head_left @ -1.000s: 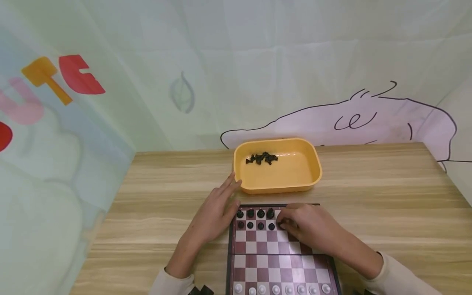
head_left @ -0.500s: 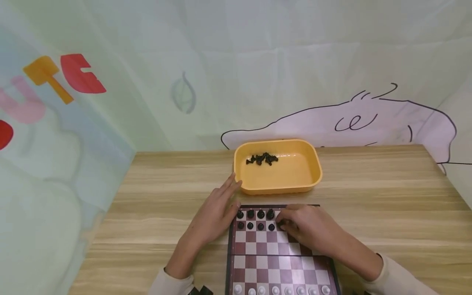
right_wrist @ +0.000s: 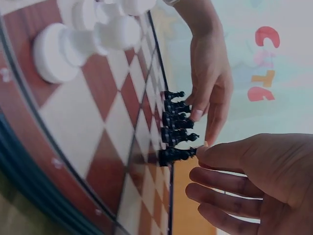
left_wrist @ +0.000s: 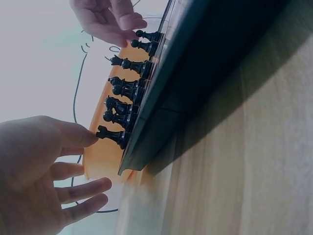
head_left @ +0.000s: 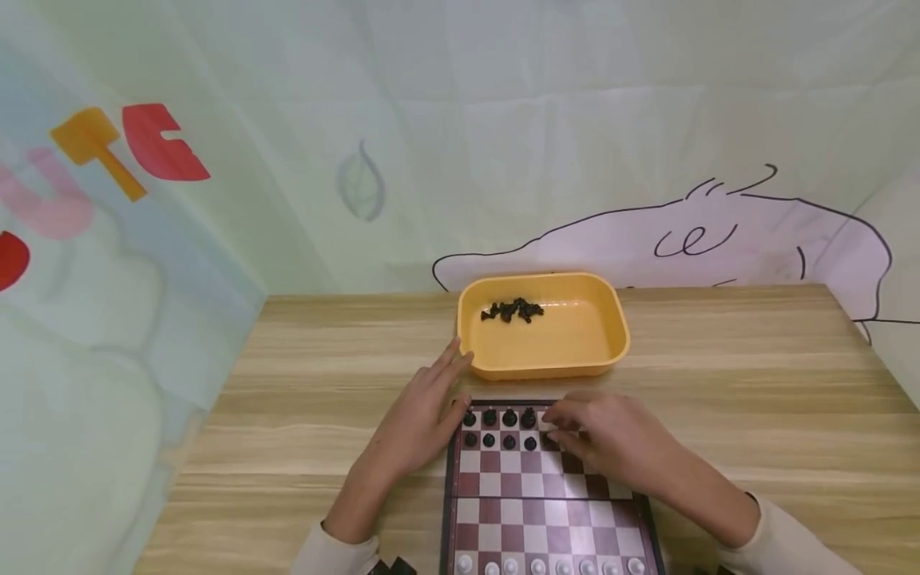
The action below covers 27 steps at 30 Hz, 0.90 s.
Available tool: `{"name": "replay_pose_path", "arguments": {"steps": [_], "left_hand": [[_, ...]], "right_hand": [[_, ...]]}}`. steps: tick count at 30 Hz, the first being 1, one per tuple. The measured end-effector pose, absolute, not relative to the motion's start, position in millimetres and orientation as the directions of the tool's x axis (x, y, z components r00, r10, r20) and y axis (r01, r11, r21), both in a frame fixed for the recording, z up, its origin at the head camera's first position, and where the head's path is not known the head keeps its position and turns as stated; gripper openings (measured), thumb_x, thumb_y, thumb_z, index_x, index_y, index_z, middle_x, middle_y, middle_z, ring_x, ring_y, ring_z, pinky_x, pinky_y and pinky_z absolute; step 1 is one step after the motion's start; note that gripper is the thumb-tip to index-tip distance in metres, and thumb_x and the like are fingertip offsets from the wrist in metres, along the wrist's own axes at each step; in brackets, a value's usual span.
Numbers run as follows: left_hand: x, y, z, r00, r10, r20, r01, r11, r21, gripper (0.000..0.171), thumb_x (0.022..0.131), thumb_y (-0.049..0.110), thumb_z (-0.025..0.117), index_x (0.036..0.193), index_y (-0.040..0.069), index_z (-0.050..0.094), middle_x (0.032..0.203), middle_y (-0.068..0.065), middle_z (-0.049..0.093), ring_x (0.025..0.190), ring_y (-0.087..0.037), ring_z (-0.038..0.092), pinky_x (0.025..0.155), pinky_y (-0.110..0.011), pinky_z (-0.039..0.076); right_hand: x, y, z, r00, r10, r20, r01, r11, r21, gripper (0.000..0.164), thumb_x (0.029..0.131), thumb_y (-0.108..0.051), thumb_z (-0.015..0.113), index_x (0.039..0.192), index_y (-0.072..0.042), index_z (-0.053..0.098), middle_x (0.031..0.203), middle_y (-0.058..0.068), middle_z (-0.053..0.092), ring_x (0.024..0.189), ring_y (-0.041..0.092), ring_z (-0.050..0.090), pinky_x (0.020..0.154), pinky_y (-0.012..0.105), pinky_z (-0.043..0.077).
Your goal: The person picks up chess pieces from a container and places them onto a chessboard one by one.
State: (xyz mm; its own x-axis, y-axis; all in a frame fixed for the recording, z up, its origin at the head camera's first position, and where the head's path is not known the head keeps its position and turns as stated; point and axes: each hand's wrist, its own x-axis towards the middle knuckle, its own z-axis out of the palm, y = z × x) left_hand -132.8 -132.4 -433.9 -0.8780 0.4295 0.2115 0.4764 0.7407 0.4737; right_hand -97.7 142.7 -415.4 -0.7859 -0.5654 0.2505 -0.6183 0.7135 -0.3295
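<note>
Here, right hand (head_left: 616,438) unclenched just beside a black pawn (left_wrist: 151,36), left hand (head_left: 417,419) spread by yellow tray (head_left: 542,345).

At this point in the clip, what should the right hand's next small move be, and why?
I'd suggest lifting the right hand toward the yellow tray for another piece: the pawn beside it appears to stand upright on the board, while more black pieces lie in the tray.

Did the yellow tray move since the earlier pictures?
No, not any way: in the head view, the yellow tray sits in the same spot behind the chessboard.
</note>
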Motion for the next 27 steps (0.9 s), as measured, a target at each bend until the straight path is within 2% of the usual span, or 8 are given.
{"name": "replay_pose_path", "arguments": {"steps": [5,13,16,23,27], "left_hand": [[-133.5,-133.0,-432.4,-0.878,0.429,0.212,0.476,0.741,0.474,0.056,0.095,0.030,0.054,0.147,0.026,0.035,0.157,0.005,0.014,0.126,-0.018,0.040,0.096,-0.039,0.039],[-133.4,-134.4,-432.1,-0.866,0.442,0.233,0.498,0.734,0.462,0.058,0.095,0.031,0.054,0.148,0.028,0.031,0.157,0.007,0.011,0.123,-0.017,0.041,0.095,-0.038,0.040],[-132.7,-134.6,-432.0,-0.872,0.437,0.220,0.488,0.738,0.467,0.057,0.096,0.034,0.052,0.149,0.029,0.030,0.157,0.010,0.009,0.126,-0.016,0.039,0.097,-0.038,0.038],[-132.2,-134.6,-432.3,-0.874,0.437,0.212,0.483,0.739,0.470,0.055,0.099,0.048,0.037,0.149,0.024,0.032,0.157,0.006,0.009,0.131,-0.018,0.033,0.100,-0.042,0.034],[-132.0,-133.6,-432.5,-0.872,0.441,0.215,0.488,0.737,0.468,0.055,0.099,0.046,0.038,0.149,0.024,0.031,0.157,0.005,0.009,0.130,-0.019,0.034,0.100,-0.042,0.035]], "right_hand": [[-105.7,144.8,-404.4,-0.782,-0.564,0.265,-0.623,0.695,-0.360,0.016,0.081,-0.020,0.072,0.097,-0.019,0.069,0.088,-0.011,0.066,0.074,-0.003,0.056,0.061,0.014,0.046],[-131.5,148.9,-385.7,-0.805,-0.507,0.308,-0.590,0.740,-0.325,0.012,0.085,-0.024,0.069,0.096,-0.022,0.070,0.088,-0.014,0.065,0.072,-0.003,0.054,0.060,0.018,0.046],[-145.2,149.3,-380.6,-0.806,-0.502,0.314,-0.588,0.743,-0.321,0.013,0.086,-0.024,0.068,0.097,-0.019,0.071,0.090,-0.011,0.066,0.072,-0.001,0.056,0.061,0.021,0.047],[-179.0,149.0,-373.9,-0.841,-0.470,0.266,-0.539,0.770,-0.342,0.012,0.087,-0.024,0.066,0.096,-0.018,0.071,0.089,-0.009,0.067,0.071,0.003,0.057,0.058,0.024,0.048],[-198.0,145.4,-372.6,-0.843,-0.470,0.261,-0.537,0.765,-0.356,0.013,0.088,-0.022,0.066,0.097,-0.015,0.071,0.090,-0.006,0.068,0.073,0.005,0.058,0.060,0.026,0.048]]}}
